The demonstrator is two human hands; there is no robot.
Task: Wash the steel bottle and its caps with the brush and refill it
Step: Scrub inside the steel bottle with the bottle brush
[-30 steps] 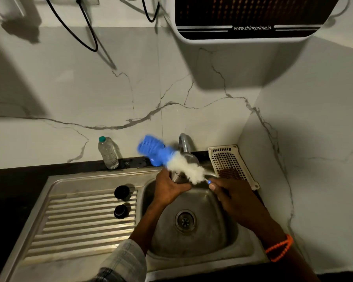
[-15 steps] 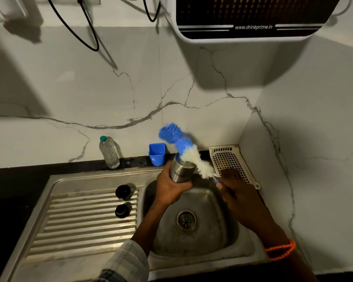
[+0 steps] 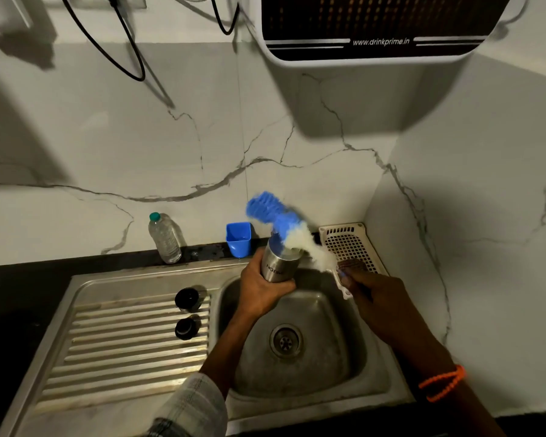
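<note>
The left hand [image 3: 260,287] is wrapped round the steel bottle [image 3: 278,263], holding it over the sink [image 3: 372,370] so drips fall in. The right hand [image 3: 371,291] grips the brush [image 3: 297,234] by its handle, bristles at the bottle's mouth. Two black caps [image 3: 186,312] wait on the draining board.

Pale checked sleeve [image 3: 191,405], seemingly; orange bead bracelet [image 3: 443,383].

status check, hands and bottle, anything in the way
Left hand grips steel bottle over sink. Right hand holds brush at the bottle mouth. Two caps wait on drainboard. Nothing in the way.
</note>
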